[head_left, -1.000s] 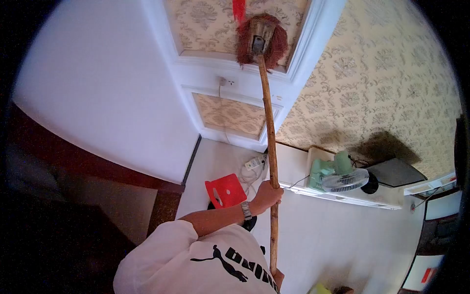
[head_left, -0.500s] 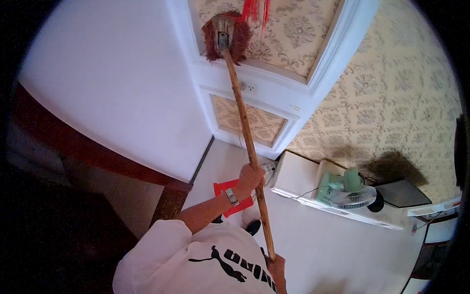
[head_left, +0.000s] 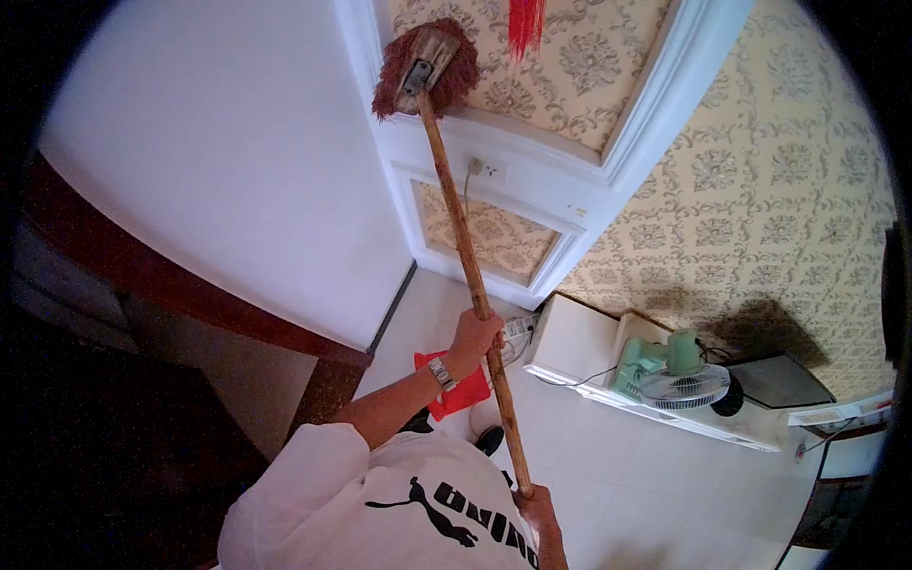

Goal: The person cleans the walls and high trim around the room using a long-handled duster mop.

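My left hand (head_left: 475, 339), with a metal-band watch on the wrist, wraps round the middle of a long wooden handle. The handle belongs to a broom (head_left: 463, 228) with a bushy reddish-brown head (head_left: 456, 68). Lower down, my right hand (head_left: 540, 510) closes round the handle's near end, in front of my white shirt. The broom head is raised against the patterned wall panel (head_left: 589, 71), near its white frame and the corner; the exact contact cannot be made out.
A red tassel (head_left: 526, 28) hangs right of the broom head. A plug and cord sit in a wall socket (head_left: 491, 172). By the wall, a green fan (head_left: 679, 370) lies on a low white cabinet (head_left: 573, 344). Something red (head_left: 456, 388) is on the floor near my feet.
The broom head has shifted left and tilted. Both hands still hold the handle, the left one slightly farther left and up. The tassel appears farther right and higher as the view shifts.
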The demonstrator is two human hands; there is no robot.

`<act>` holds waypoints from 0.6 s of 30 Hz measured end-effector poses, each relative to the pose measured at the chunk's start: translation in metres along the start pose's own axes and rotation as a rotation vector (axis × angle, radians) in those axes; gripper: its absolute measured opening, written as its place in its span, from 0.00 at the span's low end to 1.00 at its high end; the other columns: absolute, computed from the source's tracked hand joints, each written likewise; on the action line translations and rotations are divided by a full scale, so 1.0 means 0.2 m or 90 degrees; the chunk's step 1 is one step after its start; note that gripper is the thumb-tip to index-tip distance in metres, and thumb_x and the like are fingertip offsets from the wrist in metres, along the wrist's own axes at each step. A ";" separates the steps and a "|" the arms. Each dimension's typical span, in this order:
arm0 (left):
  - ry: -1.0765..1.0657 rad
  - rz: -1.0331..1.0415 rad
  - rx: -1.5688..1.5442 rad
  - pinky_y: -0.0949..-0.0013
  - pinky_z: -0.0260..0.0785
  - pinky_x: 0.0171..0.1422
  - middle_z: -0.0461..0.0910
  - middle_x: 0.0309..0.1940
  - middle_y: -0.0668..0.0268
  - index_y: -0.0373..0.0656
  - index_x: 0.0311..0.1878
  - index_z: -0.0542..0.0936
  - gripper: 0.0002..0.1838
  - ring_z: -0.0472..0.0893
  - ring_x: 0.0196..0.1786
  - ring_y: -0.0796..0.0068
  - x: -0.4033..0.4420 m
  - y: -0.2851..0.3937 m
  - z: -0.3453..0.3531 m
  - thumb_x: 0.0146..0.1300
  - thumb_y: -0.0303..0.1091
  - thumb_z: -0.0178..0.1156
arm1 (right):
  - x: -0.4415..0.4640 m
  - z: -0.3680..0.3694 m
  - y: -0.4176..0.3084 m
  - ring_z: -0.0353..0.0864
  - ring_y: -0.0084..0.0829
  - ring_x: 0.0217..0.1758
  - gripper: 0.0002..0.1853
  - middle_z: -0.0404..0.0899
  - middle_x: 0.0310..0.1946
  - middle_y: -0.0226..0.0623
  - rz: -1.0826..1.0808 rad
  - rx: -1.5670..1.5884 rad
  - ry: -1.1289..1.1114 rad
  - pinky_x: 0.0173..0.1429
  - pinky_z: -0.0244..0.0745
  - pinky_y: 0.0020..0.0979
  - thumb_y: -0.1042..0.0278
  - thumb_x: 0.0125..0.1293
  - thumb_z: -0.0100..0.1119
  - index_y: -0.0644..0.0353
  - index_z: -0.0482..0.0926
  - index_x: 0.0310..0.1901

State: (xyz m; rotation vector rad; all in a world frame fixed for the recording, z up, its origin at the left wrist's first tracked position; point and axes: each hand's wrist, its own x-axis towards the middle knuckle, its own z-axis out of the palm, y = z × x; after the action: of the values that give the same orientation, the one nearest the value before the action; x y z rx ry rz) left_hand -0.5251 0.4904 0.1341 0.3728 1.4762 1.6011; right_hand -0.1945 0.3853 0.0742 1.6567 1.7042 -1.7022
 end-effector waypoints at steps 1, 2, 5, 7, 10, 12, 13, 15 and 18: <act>0.008 -0.009 0.007 0.73 0.67 0.21 0.71 0.15 0.66 0.39 0.24 0.70 0.05 0.72 0.16 0.75 0.00 -0.02 0.00 0.51 0.29 0.54 | -0.02 0.00 -0.01 0.66 0.25 0.19 0.16 0.70 0.14 0.42 -0.037 0.000 0.030 0.26 0.65 0.34 0.62 0.52 0.64 0.69 0.74 0.25; 0.010 -0.009 0.007 0.73 0.67 0.21 0.71 0.15 0.66 0.39 0.24 0.70 0.05 0.72 0.16 0.75 0.01 -0.03 -0.01 0.51 0.29 0.54 | -0.03 0.01 -0.03 0.65 0.25 0.19 0.16 0.71 0.14 0.42 -0.074 0.000 0.057 0.26 0.65 0.34 0.62 0.51 0.64 0.69 0.74 0.25; 0.018 0.002 0.007 0.73 0.68 0.21 0.70 0.15 0.66 0.39 0.24 0.70 0.05 0.73 0.16 0.75 0.04 -0.01 -0.01 0.50 0.28 0.54 | 0.01 0.02 -0.09 0.61 0.24 0.17 0.16 0.66 0.11 0.34 -0.116 -0.071 0.144 0.22 0.61 0.31 0.65 0.52 0.64 0.67 0.70 0.20; 0.014 0.045 0.048 0.72 0.68 0.20 0.70 0.15 0.66 0.38 0.24 0.69 0.05 0.73 0.16 0.75 0.05 0.01 -0.01 0.50 0.27 0.54 | 0.09 0.02 0.01 0.60 0.25 0.16 0.16 0.66 0.11 0.37 -0.146 -0.076 0.172 0.22 0.61 0.33 0.65 0.51 0.64 0.67 0.70 0.21; 0.017 0.049 0.011 0.71 0.67 0.19 0.70 0.15 0.66 0.38 0.24 0.69 0.05 0.74 0.16 0.74 0.04 0.03 0.02 0.50 0.27 0.54 | 0.07 0.00 0.02 0.60 0.25 0.16 0.15 0.67 0.11 0.37 -0.188 -0.143 0.226 0.22 0.62 0.33 0.64 0.51 0.64 0.67 0.71 0.21; 0.022 0.053 -0.041 0.71 0.67 0.19 0.70 0.14 0.66 0.38 0.23 0.69 0.05 0.74 0.16 0.75 0.01 0.06 0.04 0.50 0.27 0.54 | 0.03 -0.03 -0.02 0.61 0.25 0.16 0.15 0.67 0.11 0.37 -0.160 -0.160 0.246 0.22 0.62 0.33 0.64 0.51 0.64 0.68 0.71 0.22; 0.028 0.059 -0.092 0.71 0.67 0.19 0.70 0.14 0.66 0.38 0.22 0.69 0.05 0.74 0.15 0.75 -0.01 0.07 0.05 0.50 0.27 0.54 | 0.03 -0.02 -0.03 0.61 0.25 0.16 0.15 0.67 0.11 0.37 -0.159 -0.164 0.244 0.22 0.62 0.33 0.64 0.51 0.64 0.68 0.71 0.22; 0.017 0.061 -0.059 0.72 0.67 0.19 0.70 0.13 0.66 0.38 0.22 0.69 0.06 0.74 0.16 0.76 -0.03 0.15 0.06 0.51 0.27 0.54 | 0.03 -0.01 -0.06 0.61 0.24 0.16 0.15 0.67 0.11 0.38 -0.141 -0.101 0.258 0.22 0.62 0.33 0.64 0.50 0.64 0.68 0.72 0.23; -0.015 0.098 0.011 0.72 0.67 0.20 0.70 0.13 0.66 0.38 0.22 0.69 0.06 0.74 0.16 0.76 -0.02 0.27 0.07 0.51 0.27 0.53 | 0.06 0.01 -0.15 0.61 0.23 0.16 0.14 0.66 0.11 0.34 -0.191 -0.047 0.236 0.22 0.62 0.32 0.65 0.50 0.63 0.67 0.72 0.22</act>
State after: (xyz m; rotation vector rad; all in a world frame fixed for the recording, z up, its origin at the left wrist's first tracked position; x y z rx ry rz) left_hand -0.5335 0.5028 0.1880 0.5243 1.4744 1.6992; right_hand -0.2236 0.3992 0.0811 1.8471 2.2568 -1.4883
